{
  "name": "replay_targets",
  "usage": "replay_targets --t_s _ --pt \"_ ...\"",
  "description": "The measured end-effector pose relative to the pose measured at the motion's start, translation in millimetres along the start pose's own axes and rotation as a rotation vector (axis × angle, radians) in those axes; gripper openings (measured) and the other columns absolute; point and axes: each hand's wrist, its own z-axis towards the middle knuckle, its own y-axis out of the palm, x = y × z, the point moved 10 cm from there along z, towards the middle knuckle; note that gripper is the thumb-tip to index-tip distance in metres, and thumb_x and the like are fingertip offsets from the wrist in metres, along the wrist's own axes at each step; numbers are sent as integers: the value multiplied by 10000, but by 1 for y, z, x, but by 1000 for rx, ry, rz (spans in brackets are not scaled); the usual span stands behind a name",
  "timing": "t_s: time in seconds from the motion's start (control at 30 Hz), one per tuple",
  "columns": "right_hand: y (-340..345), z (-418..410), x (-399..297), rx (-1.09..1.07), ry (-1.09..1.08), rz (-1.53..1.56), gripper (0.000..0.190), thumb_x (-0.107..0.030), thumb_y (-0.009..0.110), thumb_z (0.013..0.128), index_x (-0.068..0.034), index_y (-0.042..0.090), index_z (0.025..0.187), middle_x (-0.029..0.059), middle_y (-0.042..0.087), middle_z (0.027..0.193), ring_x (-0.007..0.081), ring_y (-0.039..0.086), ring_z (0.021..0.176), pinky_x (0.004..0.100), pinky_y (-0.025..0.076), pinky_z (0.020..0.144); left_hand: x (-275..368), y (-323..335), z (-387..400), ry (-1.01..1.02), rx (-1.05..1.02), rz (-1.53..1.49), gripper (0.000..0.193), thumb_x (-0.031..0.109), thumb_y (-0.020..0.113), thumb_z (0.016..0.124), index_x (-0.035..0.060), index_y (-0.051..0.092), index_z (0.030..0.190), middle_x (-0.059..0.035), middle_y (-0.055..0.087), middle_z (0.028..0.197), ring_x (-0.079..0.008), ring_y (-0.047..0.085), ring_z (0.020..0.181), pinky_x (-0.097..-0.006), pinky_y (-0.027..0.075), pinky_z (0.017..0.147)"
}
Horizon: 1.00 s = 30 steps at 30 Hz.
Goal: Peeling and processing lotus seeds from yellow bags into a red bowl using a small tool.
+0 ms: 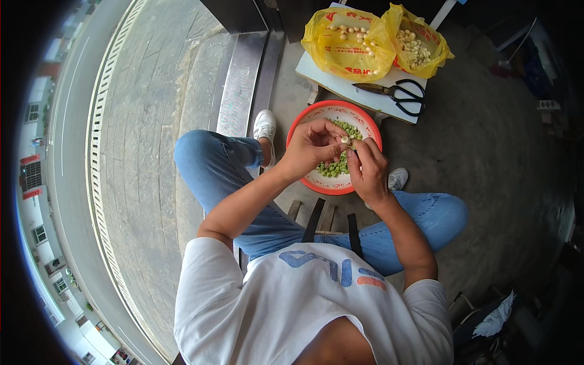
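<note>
Over a red-rimmed basin (319, 186) with a white inside, my left hand (315, 147) pinches a small pale round seed or nut (345, 140) between thumb and fingers. My right hand (367, 169) meets it from the other side, its thumb and fingertips closed at the edge of the same piece; whether they grip it or a bit of its skin cannot be told. Green pieces (334, 169), perhaps pods or husks, lie in the basin beneath both hands.
Beyond the basin, a white board (315, 68) bears black-handled scissors (396, 93), a yellow plastic bag (319, 43) with whole pale round pieces and another yellow bag (440, 57) with more pale pieces. A metal door track (242, 82) runs along the left.
</note>
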Motion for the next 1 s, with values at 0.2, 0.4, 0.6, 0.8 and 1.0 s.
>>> replay_targets --t_s 0.2,0.4,0.6,0.8,1.0 --pt "18 -10 30 -132 300 390 118 -109 503 932 4 524 905 133 517 683 267 530 575 348 409 525 6 7 1 58 -49 -11 194 1 647 833 2 603 1022 -23 629 821 -67 585 664 -180 469 538" --pt "14 -8 26 -83 215 332 117 -105 495 938 -4 512 880 130 512 680 259 530 575 346 404 522 -8 6 0 -74 -24 -148 165 27 636 849 -7 602 1006 -49 630 808 -96 601 658 -191 486 540" --pt "12 -5 21 -94 182 314 121 -105 501 935 -6 503 864 136 512 686 269 530 571 349 404 515 -16 4 0 -110 -54 -192 133 31 634 850 1 598 974 -56 626 789 -108 608 656 -197 487 531" --pt "17 -6 23 -74 180 329 134 -104 485 943 -12 475 846 136 510 674 271 529 559 347 401 506 -16 7 1 -112 25 -200 65 -24 612 818 7 580 865 -76 627 747 -118 605 579 -219 498 496" --pt "19 -8 30 -49 292 460 161 -132 437 973 -25 458 855 106 524 659 184 540 578 317 408 520 -17 9 5 -48 68 -286 76 -23 599 823 14 580 886 -80 633 751 -134 622 595 -225 506 491"
